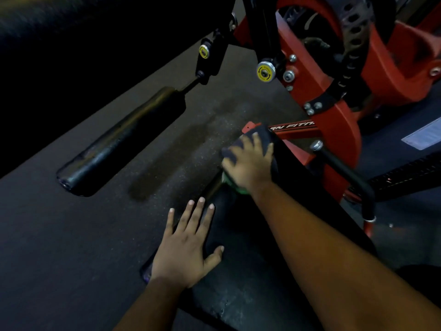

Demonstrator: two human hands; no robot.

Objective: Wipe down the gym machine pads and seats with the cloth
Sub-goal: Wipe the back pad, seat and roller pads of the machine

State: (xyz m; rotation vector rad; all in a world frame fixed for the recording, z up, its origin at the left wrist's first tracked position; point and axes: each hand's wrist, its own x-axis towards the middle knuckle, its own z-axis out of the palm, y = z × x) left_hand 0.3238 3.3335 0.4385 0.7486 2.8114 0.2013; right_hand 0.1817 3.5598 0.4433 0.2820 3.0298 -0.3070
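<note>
A long black seat pad (253, 278) runs from the lower middle up toward the red machine frame (338, 120). My right hand (250, 163) presses a dark cloth (235, 149) flat against the pad's far end; a bit of green cloth (230, 185) shows under the wrist. My left hand (188, 244) lies flat on the pad's near left edge, fingers spread, holding nothing. A black roller pad (124, 139) hangs on a rod at the left, apart from both hands.
Dark speckled rubber floor (59, 235) lies left of the pad, with a damp-looking streak (171, 154). A curved black handle (350, 180) stands right of the pad. Yellow adjustment knobs (266, 70) sit on the frame above. A black ribbed footplate (405, 173) is at right.
</note>
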